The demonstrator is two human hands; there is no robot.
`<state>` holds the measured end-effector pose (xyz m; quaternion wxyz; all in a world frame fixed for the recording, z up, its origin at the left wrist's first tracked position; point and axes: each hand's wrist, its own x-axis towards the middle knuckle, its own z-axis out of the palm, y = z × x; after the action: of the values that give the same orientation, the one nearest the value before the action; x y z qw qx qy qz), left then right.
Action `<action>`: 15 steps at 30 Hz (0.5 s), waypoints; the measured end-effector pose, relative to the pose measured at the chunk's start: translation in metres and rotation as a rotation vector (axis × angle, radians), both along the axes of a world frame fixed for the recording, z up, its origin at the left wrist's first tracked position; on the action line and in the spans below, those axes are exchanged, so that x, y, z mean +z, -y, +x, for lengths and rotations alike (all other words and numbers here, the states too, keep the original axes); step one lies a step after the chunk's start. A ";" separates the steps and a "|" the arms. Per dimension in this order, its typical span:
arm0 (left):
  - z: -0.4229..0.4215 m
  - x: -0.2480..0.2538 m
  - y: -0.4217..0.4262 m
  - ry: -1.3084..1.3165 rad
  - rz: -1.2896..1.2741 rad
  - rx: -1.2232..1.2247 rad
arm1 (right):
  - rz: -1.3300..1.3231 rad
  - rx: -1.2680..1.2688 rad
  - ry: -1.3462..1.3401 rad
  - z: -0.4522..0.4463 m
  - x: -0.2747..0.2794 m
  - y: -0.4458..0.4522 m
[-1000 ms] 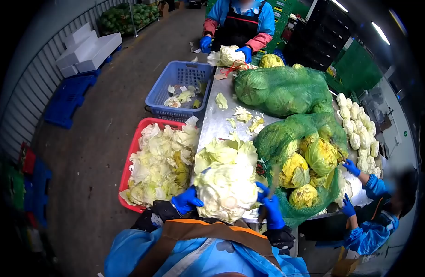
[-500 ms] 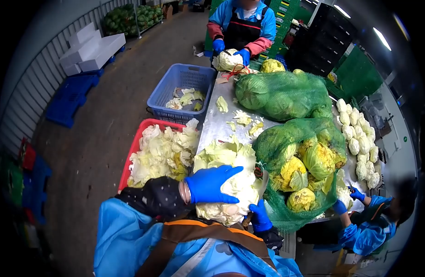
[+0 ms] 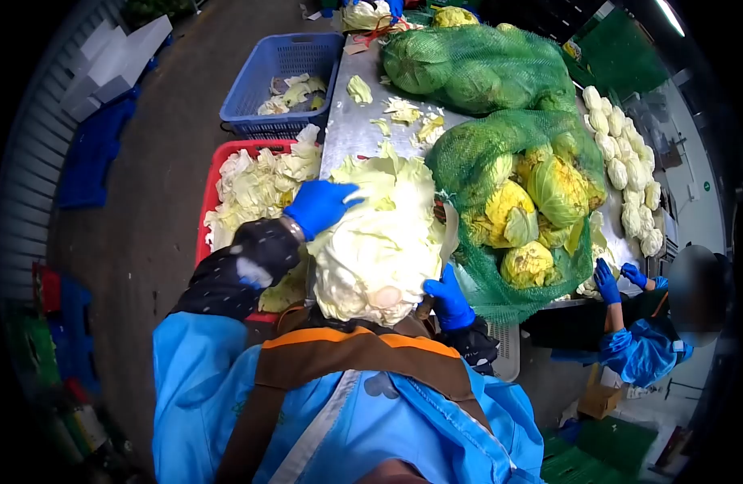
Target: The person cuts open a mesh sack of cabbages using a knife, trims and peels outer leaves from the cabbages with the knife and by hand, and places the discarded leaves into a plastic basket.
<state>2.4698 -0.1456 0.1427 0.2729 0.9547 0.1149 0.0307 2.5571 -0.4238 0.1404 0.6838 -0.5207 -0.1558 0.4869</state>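
A large pale cabbage (image 3: 375, 262) sits at the near edge of the metal table, its cut stem facing me. My left hand (image 3: 319, 208) is at its upper left, fingers stretched over the outer leaves. Low on the cabbage's right side is my right hand (image 3: 449, 298), closed round the handle of a knife (image 3: 450, 232), whose broad blade points up beside the cabbage. Loose leaves (image 3: 387, 181) lie just behind the cabbage. To the right, a green net bag (image 3: 484, 145) holds yellowed cabbages (image 3: 558, 189).
A red crate (image 3: 212, 185) of leaves and a blue crate (image 3: 234, 89) stand left of the table (image 3: 347, 129). Another full net bag (image 3: 476, 64) lies farther back. Trimmed cabbages (image 3: 621, 153) are piled at right, near a co-worker (image 3: 637, 347). Another person's gloved hands show at the top.
The view has tilted down. My left hand crossed over the cabbage, then moved back to its upper left. The knife blade now stands upright at the cabbage's right side.
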 end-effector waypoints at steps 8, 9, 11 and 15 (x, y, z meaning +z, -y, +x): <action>-0.022 0.017 0.001 0.506 -0.367 0.414 | -0.066 0.002 0.015 -0.001 -0.002 0.016; -0.028 0.034 0.006 0.442 -0.764 0.416 | 0.024 -0.041 0.017 0.001 -0.006 0.011; -0.032 0.020 0.006 0.262 -0.601 -0.241 | 0.065 0.046 0.095 0.008 -0.007 0.004; -0.031 0.037 0.022 0.059 -1.081 -0.199 | -0.046 0.270 0.201 0.030 0.009 0.000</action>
<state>2.4387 -0.1678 0.1797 0.7292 0.6834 0.0159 -0.0317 2.5876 -0.4234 0.1496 0.5810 -0.5566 -0.2807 0.5233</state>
